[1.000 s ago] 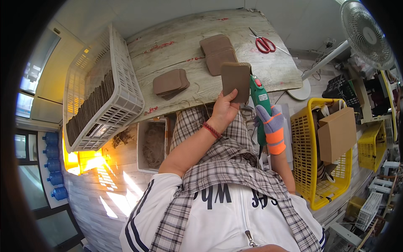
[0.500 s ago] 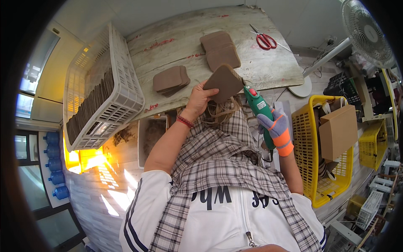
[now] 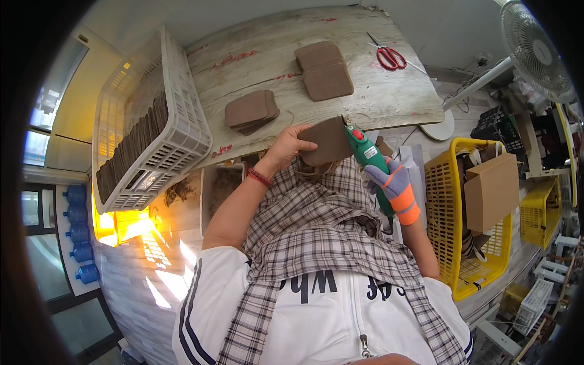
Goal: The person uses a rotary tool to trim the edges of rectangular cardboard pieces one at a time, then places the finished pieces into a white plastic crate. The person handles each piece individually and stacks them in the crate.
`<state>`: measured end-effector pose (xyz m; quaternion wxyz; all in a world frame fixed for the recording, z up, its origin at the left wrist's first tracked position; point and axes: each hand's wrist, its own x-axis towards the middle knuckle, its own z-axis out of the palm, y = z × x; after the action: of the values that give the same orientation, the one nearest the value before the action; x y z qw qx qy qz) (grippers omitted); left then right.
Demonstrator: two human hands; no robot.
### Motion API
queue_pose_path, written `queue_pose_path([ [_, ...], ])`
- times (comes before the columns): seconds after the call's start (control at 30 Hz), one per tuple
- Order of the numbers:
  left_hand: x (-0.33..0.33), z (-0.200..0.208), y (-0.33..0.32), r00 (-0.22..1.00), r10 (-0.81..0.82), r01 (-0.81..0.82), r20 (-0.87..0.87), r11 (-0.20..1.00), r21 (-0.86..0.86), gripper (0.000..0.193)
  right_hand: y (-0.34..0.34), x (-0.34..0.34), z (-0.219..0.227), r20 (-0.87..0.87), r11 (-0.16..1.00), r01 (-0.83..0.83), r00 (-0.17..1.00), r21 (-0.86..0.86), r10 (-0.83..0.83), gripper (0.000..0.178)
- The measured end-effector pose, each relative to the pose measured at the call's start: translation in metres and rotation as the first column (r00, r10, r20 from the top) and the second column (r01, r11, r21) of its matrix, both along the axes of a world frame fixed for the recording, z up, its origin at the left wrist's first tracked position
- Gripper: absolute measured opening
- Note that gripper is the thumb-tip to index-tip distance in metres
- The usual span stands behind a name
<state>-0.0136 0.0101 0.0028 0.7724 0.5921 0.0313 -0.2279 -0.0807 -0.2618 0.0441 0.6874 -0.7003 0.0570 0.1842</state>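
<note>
My bare left hand pinches a flat brown pad with rounded corners over my lap, thumb on top. In my right hand, gloved in grey and orange, is a green handheld electric cutter with a red button. Its dark tip meets the pad's upper right edge; whether it touches is too small to tell. On the table, a small stack of brown pads lies beyond my left hand, and a larger stack sits farther back. Brown strips, partly hidden, hang beneath the held pad.
Left of the worn table stands a white crate packed with brown pads. Red-handled scissors lie at the far right. A white bin with scraps is below the table edge. Right are a yellow basket with a cardboard box, and a fan.
The pad in my left hand has turned and lowered slightly, its right edge now facing the cutter. The cutter has shifted a little down and left along that edge.
</note>
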Motion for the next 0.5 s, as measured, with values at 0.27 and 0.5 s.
queue_pose_path([
  [0.27,0.013,0.007,0.026,0.958,-0.167,0.080,0.232,0.937,0.340,0.021,-0.006,0.000,0.005,-0.081,0.995,-0.098,0.992,-0.030,0.096,0.031],
  [0.5,0.017,0.022,0.040,0.962,0.016,-0.071,0.273,0.979,0.191,0.015,-0.010,-0.002,0.001,-0.073,0.971,-0.215,0.975,-0.108,0.208,0.035],
])
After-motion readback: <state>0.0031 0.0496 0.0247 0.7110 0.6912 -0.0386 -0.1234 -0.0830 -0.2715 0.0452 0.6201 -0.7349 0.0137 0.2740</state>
